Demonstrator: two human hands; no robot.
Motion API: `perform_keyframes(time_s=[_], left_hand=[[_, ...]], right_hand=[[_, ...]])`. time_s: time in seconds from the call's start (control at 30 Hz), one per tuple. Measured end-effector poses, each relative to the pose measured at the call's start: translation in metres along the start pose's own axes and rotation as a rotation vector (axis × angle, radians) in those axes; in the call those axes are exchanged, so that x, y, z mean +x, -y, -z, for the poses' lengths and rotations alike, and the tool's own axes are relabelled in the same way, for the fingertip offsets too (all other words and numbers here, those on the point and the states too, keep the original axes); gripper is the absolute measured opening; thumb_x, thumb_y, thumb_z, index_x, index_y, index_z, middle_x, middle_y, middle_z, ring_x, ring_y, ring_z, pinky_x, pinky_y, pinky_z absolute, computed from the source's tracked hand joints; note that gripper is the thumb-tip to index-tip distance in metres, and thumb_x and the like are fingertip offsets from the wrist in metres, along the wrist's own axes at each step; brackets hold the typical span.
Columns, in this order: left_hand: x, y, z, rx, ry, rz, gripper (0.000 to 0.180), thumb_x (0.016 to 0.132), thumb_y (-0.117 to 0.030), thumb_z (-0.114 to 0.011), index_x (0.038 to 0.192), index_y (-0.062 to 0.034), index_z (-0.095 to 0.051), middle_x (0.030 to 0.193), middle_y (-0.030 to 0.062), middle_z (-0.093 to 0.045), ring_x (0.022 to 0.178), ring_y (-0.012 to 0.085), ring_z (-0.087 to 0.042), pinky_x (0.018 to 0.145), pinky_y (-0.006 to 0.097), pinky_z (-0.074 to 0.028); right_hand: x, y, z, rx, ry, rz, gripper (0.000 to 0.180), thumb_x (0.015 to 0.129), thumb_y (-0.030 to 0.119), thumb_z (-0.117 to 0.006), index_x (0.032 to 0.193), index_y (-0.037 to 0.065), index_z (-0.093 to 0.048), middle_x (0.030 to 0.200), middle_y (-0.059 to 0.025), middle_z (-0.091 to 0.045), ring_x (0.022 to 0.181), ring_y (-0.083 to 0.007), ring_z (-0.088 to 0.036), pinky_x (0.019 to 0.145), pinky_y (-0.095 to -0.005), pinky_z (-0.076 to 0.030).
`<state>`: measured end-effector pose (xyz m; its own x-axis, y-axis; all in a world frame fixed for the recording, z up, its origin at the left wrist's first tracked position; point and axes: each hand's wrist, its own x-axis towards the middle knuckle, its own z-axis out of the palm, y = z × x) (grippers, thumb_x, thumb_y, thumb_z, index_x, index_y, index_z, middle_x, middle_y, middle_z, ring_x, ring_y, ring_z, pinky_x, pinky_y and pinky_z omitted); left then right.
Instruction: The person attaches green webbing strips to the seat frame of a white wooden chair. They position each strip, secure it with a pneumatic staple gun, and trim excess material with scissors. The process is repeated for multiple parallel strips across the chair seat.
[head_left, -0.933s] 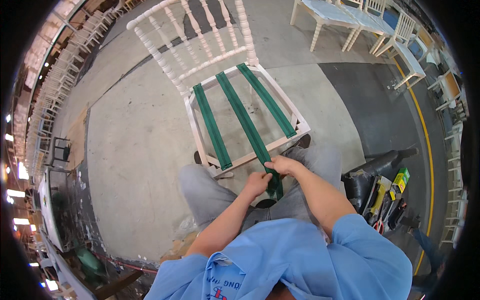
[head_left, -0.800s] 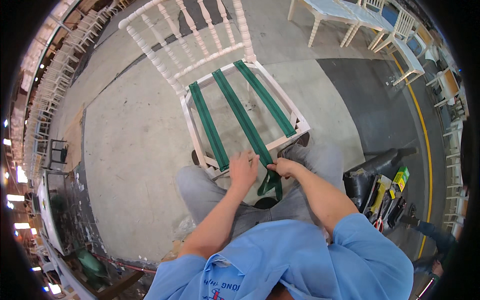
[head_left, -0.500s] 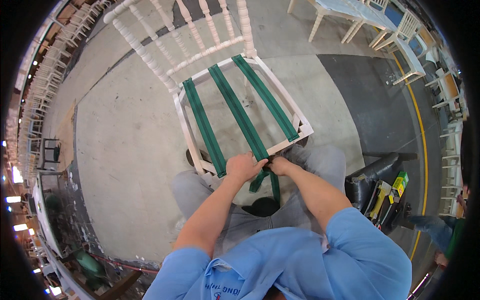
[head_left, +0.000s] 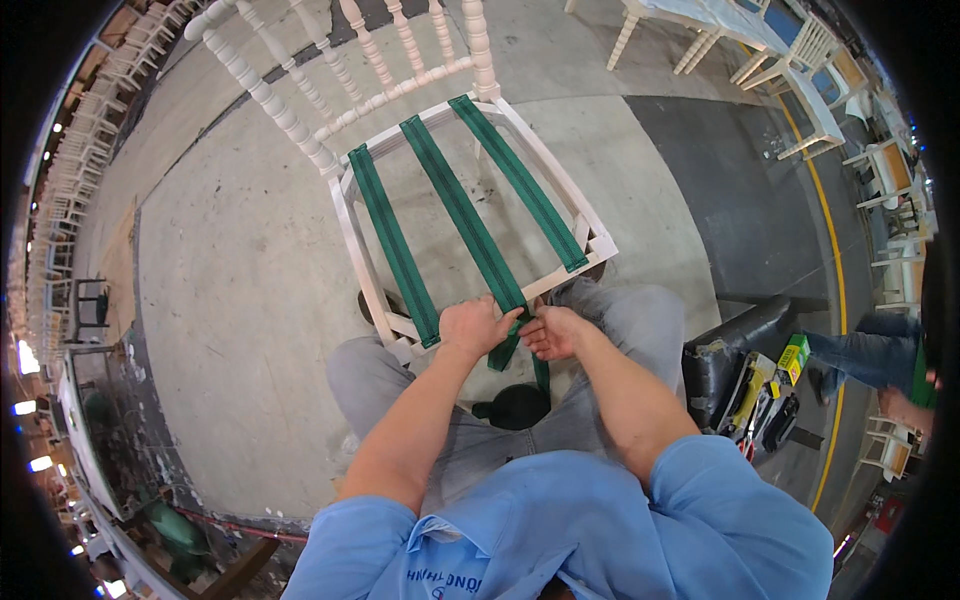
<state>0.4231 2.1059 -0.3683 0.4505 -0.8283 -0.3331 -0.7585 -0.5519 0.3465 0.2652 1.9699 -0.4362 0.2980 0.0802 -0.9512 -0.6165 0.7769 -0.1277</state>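
Along the far left rim, rows of stacked chairs (head_left: 95,150) are bending with the lens and blurring too much to count, and a wide stretch of bare concrete floor (head_left: 230,300) is lying open between them and the white chair frame (head_left: 350,235). The frame is standing just in front of the person's knees, its seat open and crossed by three green straps (head_left: 395,240). The left hand (head_left: 478,326) is curling closed over the front rail, pinching the middle strap (head_left: 470,225) where it is meeting the frame's near edge. The right hand (head_left: 553,333) is touching it, fingers pressed together on the same strap, whose loose tail is hanging down between the knees toward a dark object (head_left: 515,407) that is hard to make out. Further right, a black seat (head_left: 735,345) is carrying tools (head_left: 765,395), partly hidden, and another person's leg (head_left: 865,355) is getting cut off at the rim.
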Motion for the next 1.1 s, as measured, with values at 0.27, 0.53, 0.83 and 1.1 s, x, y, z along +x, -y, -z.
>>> perform_keyframes(time_s=[0.27, 0.53, 0.83, 1.1], left_hand=[[0.006, -0.005, -0.001, 0.004, 0.011, 0.006, 0.068, 0.093, -0.073, -0.062, 0.094, -0.0061, -0.076, 0.087, 0.0176, -0.078, 0.081, 0.0361, -0.078, 0.070, 0.048, -0.061], [0.004, 0.004, -0.010, 0.005, -0.027, -0.008, 0.067, 0.092, -0.072, -0.065, 0.101, -0.0061, -0.073, 0.084, 0.0163, -0.077, 0.077, 0.0336, -0.077, 0.067, 0.047, -0.060], [0.004, 0.007, -0.006, -0.075, -0.054, -0.050, 0.060, 0.090, -0.065, -0.073, 0.096, -0.0053, -0.071, 0.083, 0.0136, -0.073, 0.076, 0.0342, -0.074, 0.067, 0.046, -0.057], [0.013, 0.011, -0.004, -0.179, -0.012, -0.087, 0.056, 0.088, -0.059, -0.078, 0.095, -0.0042, -0.070, 0.084, 0.0126, -0.071, 0.077, 0.0328, -0.073, 0.067, 0.045, -0.057]], right_hand=[[0.055, -0.009, -0.037, 0.913, 0.358, 0.068, 0.062, 0.105, 0.066, -0.040, 0.103, 0.012, -0.072, 0.095, -0.0096, -0.073, 0.085, -0.0248, -0.070, 0.075, -0.0455, -0.058], [0.095, 0.058, -0.044, 0.893, 0.021, 0.111, 0.048, 0.103, 0.050, -0.054, 0.091, 0.010, -0.076, 0.093, -0.0128, -0.075, 0.089, -0.0281, -0.073, 0.077, -0.0480, -0.060], [0.167, 0.015, -0.027, 0.372, -0.151, 0.126, 0.046, 0.104, 0.044, -0.054, 0.089, 0.007, -0.076, 0.088, -0.0131, -0.075, 0.083, -0.0295, -0.073, 0.074, -0.0483, -0.059], [0.228, 0.021, -0.002, -0.695, -0.429, 0.165, 0.044, 0.104, 0.039, -0.055, 0.087, 0.004, -0.076, 0.083, -0.0134, -0.075, 0.079, -0.0307, -0.073, 0.070, -0.0485, -0.058]])
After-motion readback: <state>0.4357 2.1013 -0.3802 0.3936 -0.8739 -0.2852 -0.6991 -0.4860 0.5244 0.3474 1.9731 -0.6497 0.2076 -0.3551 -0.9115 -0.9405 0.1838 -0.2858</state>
